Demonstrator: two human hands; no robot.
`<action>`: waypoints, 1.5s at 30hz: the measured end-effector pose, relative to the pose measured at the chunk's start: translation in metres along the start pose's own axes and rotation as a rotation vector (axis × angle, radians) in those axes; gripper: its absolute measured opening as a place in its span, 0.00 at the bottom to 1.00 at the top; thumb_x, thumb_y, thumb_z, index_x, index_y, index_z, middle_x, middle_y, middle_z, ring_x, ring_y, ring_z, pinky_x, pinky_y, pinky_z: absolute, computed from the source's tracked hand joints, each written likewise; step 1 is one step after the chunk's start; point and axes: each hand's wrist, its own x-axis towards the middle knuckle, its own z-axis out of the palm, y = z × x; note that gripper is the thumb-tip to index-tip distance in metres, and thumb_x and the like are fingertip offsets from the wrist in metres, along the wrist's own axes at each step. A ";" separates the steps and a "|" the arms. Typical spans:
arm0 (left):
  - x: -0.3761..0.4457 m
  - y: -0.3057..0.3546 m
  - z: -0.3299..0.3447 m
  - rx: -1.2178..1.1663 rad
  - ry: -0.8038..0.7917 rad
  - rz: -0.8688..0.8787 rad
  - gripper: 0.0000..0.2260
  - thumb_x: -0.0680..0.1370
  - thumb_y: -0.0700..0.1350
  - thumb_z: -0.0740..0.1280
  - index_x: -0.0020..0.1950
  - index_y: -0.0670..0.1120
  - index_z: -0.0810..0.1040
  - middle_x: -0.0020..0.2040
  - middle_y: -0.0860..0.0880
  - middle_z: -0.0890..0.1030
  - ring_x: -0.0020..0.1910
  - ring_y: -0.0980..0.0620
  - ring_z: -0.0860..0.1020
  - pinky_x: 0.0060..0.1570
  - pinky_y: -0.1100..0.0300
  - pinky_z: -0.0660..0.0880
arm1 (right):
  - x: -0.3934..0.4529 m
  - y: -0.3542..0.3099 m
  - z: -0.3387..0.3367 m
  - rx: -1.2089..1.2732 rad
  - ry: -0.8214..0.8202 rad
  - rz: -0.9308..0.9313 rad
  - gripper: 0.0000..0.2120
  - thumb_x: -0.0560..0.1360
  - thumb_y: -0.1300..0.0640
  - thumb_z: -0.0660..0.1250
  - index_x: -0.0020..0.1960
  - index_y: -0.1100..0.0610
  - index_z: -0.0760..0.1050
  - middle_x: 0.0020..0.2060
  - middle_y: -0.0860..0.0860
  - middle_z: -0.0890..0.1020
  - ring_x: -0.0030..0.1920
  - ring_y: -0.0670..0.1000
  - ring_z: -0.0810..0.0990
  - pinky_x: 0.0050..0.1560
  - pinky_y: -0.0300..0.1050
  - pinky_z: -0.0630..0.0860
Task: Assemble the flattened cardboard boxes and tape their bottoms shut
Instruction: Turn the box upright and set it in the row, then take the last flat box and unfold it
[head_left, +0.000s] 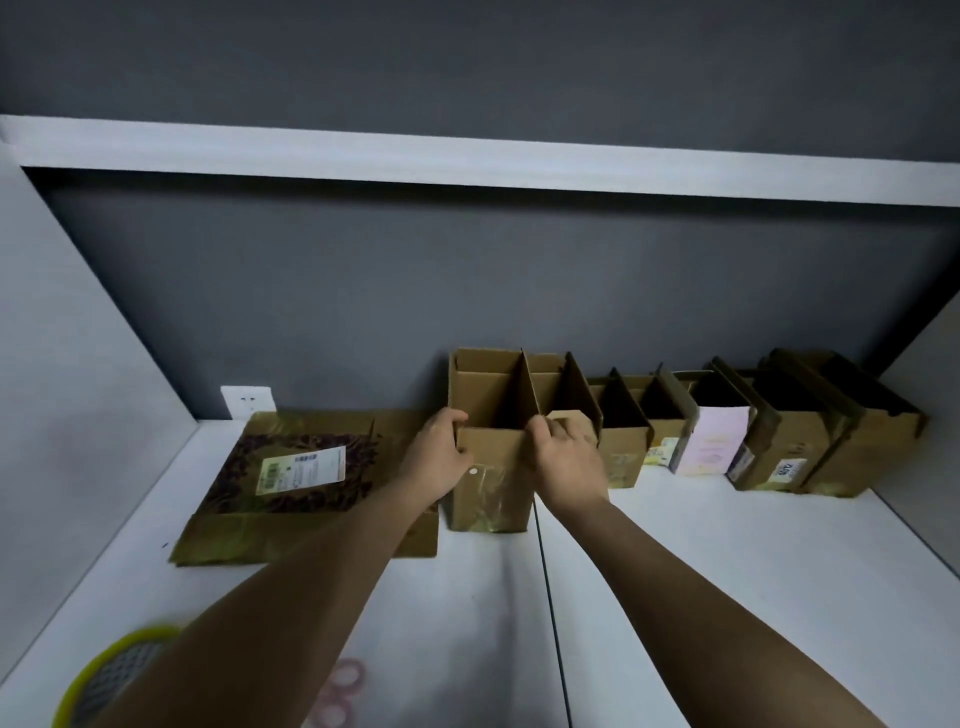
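White tabletop (701, 571), dark grey wall (467, 270) behind, wall socket (248, 401) at left. Your left hand (436, 454) and right hand (563, 462) each curl their grip over the near top edge of the upright brown cardboard box (491, 488), top flaps open, standing mid-tabletop. Flattened box (291, 483) lies just left; assembled boxes (779, 431) line up right.

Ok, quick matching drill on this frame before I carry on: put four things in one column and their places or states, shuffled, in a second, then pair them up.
Things:
1. flattened box
2. open box
3. wall socket
4. yellow-rimmed racket

Places or states:
A. bottom left corner of the view
B. lying flat, shipping label up
C. on the back wall, left of the boxes
D. upright, gripped by left hand and right hand

Pairs: 1-B, 2-D, 3-C, 4-A
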 end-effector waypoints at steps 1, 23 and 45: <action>0.008 -0.001 0.003 0.008 0.002 0.006 0.23 0.76 0.38 0.67 0.70 0.47 0.67 0.65 0.45 0.73 0.60 0.47 0.75 0.56 0.57 0.74 | 0.008 0.001 0.003 -0.056 0.002 -0.008 0.25 0.75 0.61 0.66 0.69 0.54 0.61 0.68 0.55 0.71 0.69 0.57 0.65 0.63 0.49 0.67; -0.024 -0.065 -0.061 0.073 0.016 -0.125 0.31 0.78 0.41 0.65 0.77 0.45 0.55 0.74 0.41 0.64 0.70 0.42 0.67 0.67 0.48 0.67 | -0.007 -0.051 -0.018 0.107 0.045 -0.364 0.16 0.80 0.54 0.59 0.67 0.54 0.68 0.59 0.53 0.77 0.57 0.55 0.76 0.48 0.45 0.71; -0.065 -0.270 -0.114 -0.023 0.224 -0.652 0.19 0.78 0.50 0.62 0.67 0.43 0.73 0.63 0.39 0.75 0.61 0.39 0.73 0.63 0.50 0.70 | 0.008 -0.142 0.141 1.017 -0.226 0.588 0.16 0.75 0.56 0.68 0.62 0.51 0.71 0.63 0.59 0.72 0.58 0.60 0.74 0.62 0.55 0.73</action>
